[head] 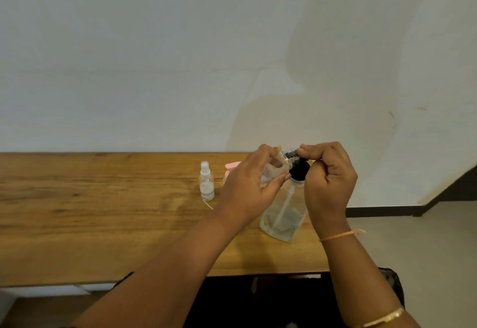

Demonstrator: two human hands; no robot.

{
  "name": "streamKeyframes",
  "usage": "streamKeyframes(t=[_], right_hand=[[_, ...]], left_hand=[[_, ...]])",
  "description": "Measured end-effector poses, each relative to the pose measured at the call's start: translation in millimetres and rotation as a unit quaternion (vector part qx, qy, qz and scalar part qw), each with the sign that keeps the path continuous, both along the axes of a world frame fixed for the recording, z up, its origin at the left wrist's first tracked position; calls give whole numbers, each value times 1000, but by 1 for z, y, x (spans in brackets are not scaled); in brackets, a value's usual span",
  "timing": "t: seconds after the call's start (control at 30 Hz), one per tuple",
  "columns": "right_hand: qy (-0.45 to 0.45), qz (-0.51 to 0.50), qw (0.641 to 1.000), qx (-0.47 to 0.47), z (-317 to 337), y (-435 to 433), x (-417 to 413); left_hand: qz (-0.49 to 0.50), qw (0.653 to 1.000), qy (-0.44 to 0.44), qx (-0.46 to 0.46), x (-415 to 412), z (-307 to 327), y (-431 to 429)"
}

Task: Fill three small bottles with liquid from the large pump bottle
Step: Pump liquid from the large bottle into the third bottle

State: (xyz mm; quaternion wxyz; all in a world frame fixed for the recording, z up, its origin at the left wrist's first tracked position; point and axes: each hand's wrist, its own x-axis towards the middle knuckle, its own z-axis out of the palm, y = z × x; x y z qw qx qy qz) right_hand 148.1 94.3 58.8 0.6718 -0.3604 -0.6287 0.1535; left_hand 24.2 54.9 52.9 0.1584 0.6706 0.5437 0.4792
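Note:
A large clear pump bottle [282, 214] with a black pump head [299, 168] stands near the table's right end, with a little liquid at its bottom. My left hand [247, 185] grips a small clear bottle [273, 168], tilted with its mouth at the pump's nozzle. My right hand [327, 172] has its fingers curled over the top of the pump head. A small clear spray bottle [206, 181] with a white cap stands on the table to the left. A pink-capped bottle [231, 166] is mostly hidden behind my left hand.
The wooden table [103, 211] runs along a pale wall, and its right edge is just past the pump bottle. A thin white tube [208, 204] lies by the spray bottle. Bare floor lies to the right.

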Motion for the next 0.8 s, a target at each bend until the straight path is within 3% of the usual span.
streamKeyframes(t=[0.23, 0.5, 0.8], right_hand=[[5, 13, 1000, -15, -5, -1, 1], [-15, 34, 999, -20, 8, -4, 14], [-34, 2, 999, -4, -5, 2, 4]], left_hand=[[-7, 999, 2, -40, 3, -4, 1], [8, 1000, 1, 13, 3, -2, -2], [1, 1000, -1, -21, 5, -8, 1]])
